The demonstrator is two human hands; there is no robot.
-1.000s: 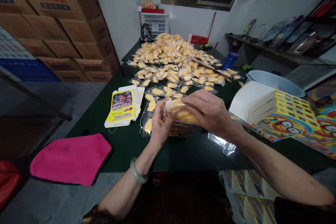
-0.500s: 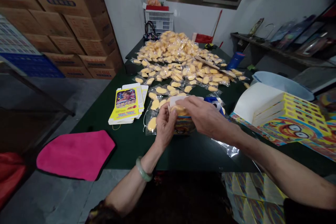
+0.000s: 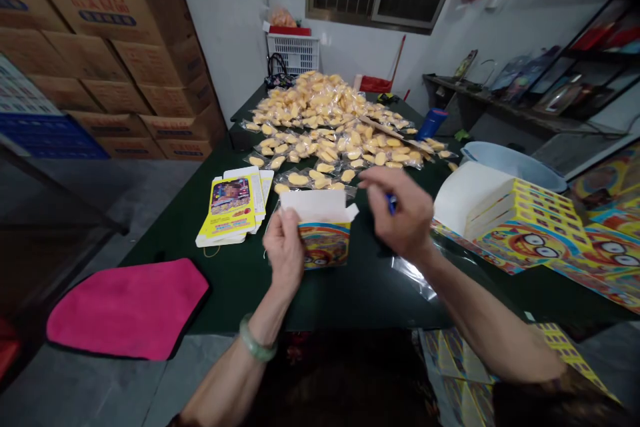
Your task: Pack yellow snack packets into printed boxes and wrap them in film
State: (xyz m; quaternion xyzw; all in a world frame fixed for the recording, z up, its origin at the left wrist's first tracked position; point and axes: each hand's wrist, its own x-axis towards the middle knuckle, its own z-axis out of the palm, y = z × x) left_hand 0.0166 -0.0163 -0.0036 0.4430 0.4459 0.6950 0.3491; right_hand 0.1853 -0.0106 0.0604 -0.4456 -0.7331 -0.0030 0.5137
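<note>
My left hand is closed on the left side of a small colourful printed box. The box's white flap stands raised, and its inside is hidden from me. To the right of the box, my right hand is off it, fingers loosely bent and thumb apart, with nothing visible in them. Part of a blue object shows through the gap in that hand; most of it is covered. Beyond the box lie yellow oval pieces in clear wrappers.
A large heap of wrapped yellow pieces covers the table's far part. Flat yellow cartons lie left, near a pink cloth-like piece. At right are stacked printed boxes, a light-blue basin and clear plastic film.
My right hand has drawn back from the box to the right. The box's flap and printed front now show clearly, with my left hand still holding it. The view has shifted slightly.
</note>
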